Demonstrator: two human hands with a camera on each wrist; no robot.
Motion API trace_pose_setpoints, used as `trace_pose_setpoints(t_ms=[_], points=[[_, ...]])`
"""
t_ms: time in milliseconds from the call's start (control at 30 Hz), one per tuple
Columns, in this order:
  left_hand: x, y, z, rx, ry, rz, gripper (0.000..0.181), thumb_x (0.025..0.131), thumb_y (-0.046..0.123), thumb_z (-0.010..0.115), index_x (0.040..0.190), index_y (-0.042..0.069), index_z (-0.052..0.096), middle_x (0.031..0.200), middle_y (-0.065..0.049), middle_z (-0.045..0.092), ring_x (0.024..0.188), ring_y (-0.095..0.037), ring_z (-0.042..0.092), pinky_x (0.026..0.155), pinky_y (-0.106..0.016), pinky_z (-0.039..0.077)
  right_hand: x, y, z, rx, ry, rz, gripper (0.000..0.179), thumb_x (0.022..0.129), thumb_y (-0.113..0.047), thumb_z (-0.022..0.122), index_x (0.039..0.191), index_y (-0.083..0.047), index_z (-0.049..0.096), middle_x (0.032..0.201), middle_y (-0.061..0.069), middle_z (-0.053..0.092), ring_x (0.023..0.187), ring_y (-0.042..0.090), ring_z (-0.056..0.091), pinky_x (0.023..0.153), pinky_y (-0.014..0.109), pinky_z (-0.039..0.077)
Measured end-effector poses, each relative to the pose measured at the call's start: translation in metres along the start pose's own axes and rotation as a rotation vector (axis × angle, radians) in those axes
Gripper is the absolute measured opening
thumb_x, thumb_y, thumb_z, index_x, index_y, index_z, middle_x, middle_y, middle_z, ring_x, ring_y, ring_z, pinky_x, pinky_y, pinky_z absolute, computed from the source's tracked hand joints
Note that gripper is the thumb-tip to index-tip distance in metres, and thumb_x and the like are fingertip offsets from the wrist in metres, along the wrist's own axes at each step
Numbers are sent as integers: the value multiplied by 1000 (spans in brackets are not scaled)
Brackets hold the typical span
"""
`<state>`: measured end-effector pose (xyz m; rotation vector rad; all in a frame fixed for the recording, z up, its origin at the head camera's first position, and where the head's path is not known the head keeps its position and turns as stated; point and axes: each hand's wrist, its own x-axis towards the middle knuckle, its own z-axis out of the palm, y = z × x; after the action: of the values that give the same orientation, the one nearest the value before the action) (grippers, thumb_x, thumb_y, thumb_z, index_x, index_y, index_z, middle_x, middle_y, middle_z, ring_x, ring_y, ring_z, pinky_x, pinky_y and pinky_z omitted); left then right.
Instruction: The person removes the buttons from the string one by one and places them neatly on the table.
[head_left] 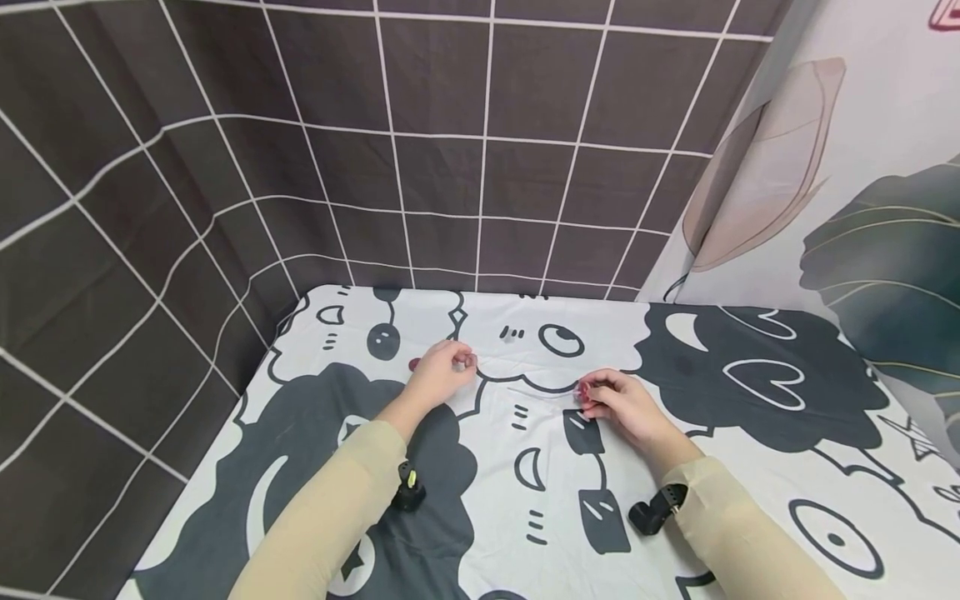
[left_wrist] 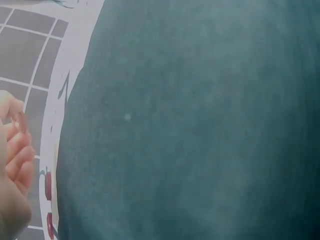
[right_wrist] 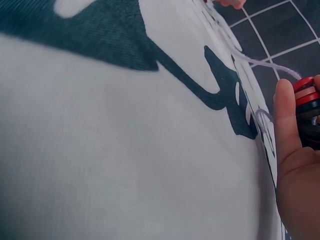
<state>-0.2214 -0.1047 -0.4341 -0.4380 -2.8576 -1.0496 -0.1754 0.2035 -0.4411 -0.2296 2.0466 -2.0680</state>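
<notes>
In the head view my right hand (head_left: 626, 408) pinches a small red piece (head_left: 584, 393) above the cloth. The right wrist view shows this as round red and black pieces (right_wrist: 307, 97) stacked together, partly hidden by the hand. A thin pale cord (right_wrist: 270, 65) runs from them toward my left hand (head_left: 442, 371). The left hand's fingers are curled, thumb and index tips close together; I cannot tell whether they hold something. Beside its knuckles lies a red piece (head_left: 414, 364). Two red pieces (left_wrist: 48, 186) show past the left hand in the left wrist view.
A white and dark grey cartoon-print cloth (head_left: 517, 517) covers the surface under both arms. Dark grid-patterned fabric (head_left: 435, 92) stands behind and to the left. At the right hangs a pale curtain with leaf prints (head_left: 892, 275). Each wrist wears a black camera (head_left: 651, 515).
</notes>
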Motion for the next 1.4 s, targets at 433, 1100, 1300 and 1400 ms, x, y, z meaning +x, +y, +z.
trace_pose_setpoints(t_ms=[433, 1100, 1300, 1400], points=[[-1, -6, -4, 4, 145, -117, 22, 88, 25, 59, 102, 11, 68, 91, -2, 58, 91, -23, 51, 84, -41, 37, -2, 0, 0, -1, -1, 33, 36, 90, 2, 50, 117, 23, 40, 94, 13, 54, 73, 14, 60, 68, 29, 54], [-2, -9, -5, 241, 74, -53, 13, 86, 25, 61, 75, 19, 63, 86, 2, 58, 90, -23, 46, 77, -40, 32, -3, 2, 0, -16, 4, 37, 33, 89, 2, 49, 115, 22, 42, 89, 10, 54, 72, 14, 61, 67, 28, 54], [-1, -8, -5, 282, 10, -62, 14, 88, 26, 60, 77, 19, 63, 88, 2, 57, 91, -22, 44, 78, -39, 32, -4, 2, 1, -53, 31, 56, 31, 89, 1, 49, 115, 18, 45, 93, 13, 54, 73, 15, 61, 67, 28, 54], [-3, -7, -5, 288, -2, -57, 12, 88, 26, 60, 81, 18, 66, 91, 1, 57, 93, -23, 44, 79, -40, 32, -4, 4, 1, -55, 35, 61, 31, 89, 1, 49, 115, 18, 46, 94, 14, 54, 73, 15, 61, 68, 29, 54]])
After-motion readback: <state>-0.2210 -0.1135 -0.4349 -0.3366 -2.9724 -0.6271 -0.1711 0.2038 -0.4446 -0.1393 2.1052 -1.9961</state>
